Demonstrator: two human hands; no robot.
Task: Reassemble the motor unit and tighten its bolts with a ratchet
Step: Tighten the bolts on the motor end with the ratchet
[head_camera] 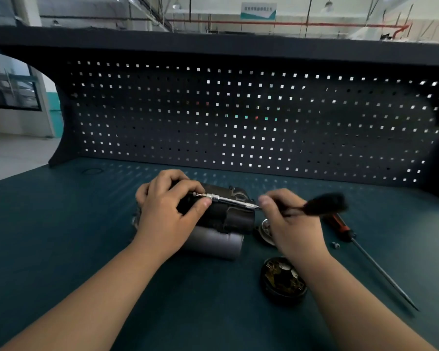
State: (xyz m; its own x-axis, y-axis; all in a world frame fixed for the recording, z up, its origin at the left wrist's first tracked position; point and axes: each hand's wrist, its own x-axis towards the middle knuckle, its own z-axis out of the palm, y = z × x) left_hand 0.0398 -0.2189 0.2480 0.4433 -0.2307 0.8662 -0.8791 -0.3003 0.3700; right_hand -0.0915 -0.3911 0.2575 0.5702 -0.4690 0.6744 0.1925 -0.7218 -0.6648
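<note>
The motor unit (221, 224) lies on its side on the teal bench, with a dark housing on top and a grey cylinder (213, 243) below. My left hand (167, 206) grips the unit's left end, thumb against a silver socket extension (226, 200) that runs across the top. That shaft belongs to a ratchet driver whose black handle (325, 203) is blurred; my right hand (287, 224) holds it at the neck. A black round end cap (283, 281) with brass parts inside lies to the right front.
A red-and-black screwdriver (365, 254) lies at the right, shaft pointing toward the front. A small bolt (335, 245) sits beside it. A metal round part (266, 230) peeks out under my right hand. A dark pegboard (238, 117) walls the back of the bench.
</note>
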